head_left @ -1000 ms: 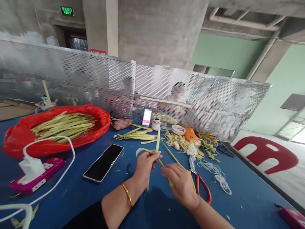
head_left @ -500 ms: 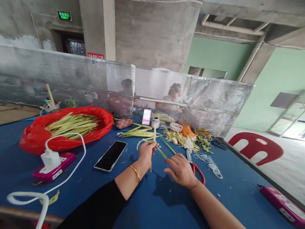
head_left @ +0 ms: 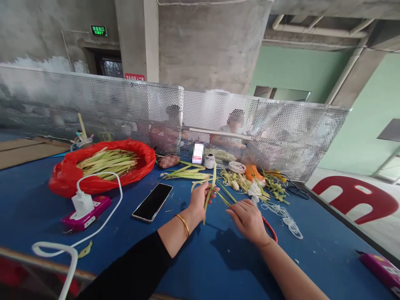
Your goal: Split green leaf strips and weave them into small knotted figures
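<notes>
My left hand [head_left: 200, 201], with a gold bangle on the wrist, is closed around a thin yellow-green leaf strip [head_left: 213, 179] that stands up and bends over the blue table [head_left: 203, 266]. A second green strip [head_left: 225, 196] runs from that hand toward my right hand [head_left: 248, 218]. My right hand is curled, palm down, fingertips on the strip's end; the red-handled scissors [head_left: 270, 229] lie partly under it.
A black phone [head_left: 152, 201] lies left of my hands. A red bag of leaf strips [head_left: 103, 164], a pink power strip with white charger [head_left: 86, 208], cut leaves [head_left: 187, 173], scraps [head_left: 240, 181], white string [head_left: 286, 216]. Perforated metal screen [head_left: 175, 116] with people behind.
The camera view shifted a little, so everything sits slightly further right. My hands stay on the strips; the upright strip tilts slightly rightward.
</notes>
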`<action>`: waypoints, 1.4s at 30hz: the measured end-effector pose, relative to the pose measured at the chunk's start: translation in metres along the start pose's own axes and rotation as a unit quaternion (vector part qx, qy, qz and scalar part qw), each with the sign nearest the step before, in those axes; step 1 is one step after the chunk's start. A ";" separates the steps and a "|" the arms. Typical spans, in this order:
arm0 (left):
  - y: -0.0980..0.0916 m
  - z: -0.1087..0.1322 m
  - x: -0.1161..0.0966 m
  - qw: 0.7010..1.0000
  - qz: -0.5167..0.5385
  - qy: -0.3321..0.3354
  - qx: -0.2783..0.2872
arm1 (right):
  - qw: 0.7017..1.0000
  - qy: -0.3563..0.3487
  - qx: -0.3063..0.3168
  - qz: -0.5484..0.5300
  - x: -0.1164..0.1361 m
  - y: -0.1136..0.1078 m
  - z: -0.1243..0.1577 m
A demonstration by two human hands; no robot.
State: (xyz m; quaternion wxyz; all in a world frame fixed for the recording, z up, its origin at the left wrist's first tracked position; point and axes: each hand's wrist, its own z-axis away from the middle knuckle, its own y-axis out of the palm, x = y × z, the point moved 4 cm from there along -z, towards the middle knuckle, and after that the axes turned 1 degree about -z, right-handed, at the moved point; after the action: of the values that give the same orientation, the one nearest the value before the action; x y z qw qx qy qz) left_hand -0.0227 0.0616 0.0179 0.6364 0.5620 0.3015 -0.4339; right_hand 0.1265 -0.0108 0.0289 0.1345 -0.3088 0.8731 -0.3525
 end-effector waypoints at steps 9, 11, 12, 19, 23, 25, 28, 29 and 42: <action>0.006 0.004 0.002 0.999 -0.019 -0.041 0.029 | 0.984 0.174 -0.017 -0.021 -0.014 0.004 0.001; 0.008 0.003 0.004 0.998 -0.027 -0.047 0.030 | 0.985 0.171 0.016 -0.023 -0.016 0.007 0.001; 0.008 0.002 0.005 0.998 -0.030 -0.051 0.030 | 0.985 0.168 0.031 -0.026 -0.017 0.009 0.002; 0.007 -0.001 0.008 0.997 -0.042 -0.055 0.030 | 0.984 0.142 0.085 -0.064 -0.022 0.011 0.004; 0.006 0.001 0.008 0.998 -0.045 -0.040 0.030 | 0.985 0.127 0.094 -0.064 -0.023 0.008 0.003; 0.006 0.001 0.009 0.998 -0.045 -0.041 0.028 | 0.987 0.119 0.094 -0.048 -0.025 0.007 0.002; 0.005 0.001 0.010 0.997 -0.043 -0.050 0.026 | 0.989 0.118 0.092 -0.023 -0.028 0.006 0.001; 0.004 0.002 0.010 0.997 -0.042 -0.053 0.026 | 0.988 0.119 0.093 -0.020 -0.029 0.006 0.001; 0.011 0.011 0.007 0.996 -0.023 -0.082 0.030 | 0.985 0.129 0.109 -0.022 -0.037 0.011 0.005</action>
State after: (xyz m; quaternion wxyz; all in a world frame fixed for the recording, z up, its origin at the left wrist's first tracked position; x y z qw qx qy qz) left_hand -0.0106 0.0492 0.0184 0.6315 0.5364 0.2481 -0.5020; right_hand 0.1521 0.0164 0.0184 0.0464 -0.2632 0.8327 -0.4850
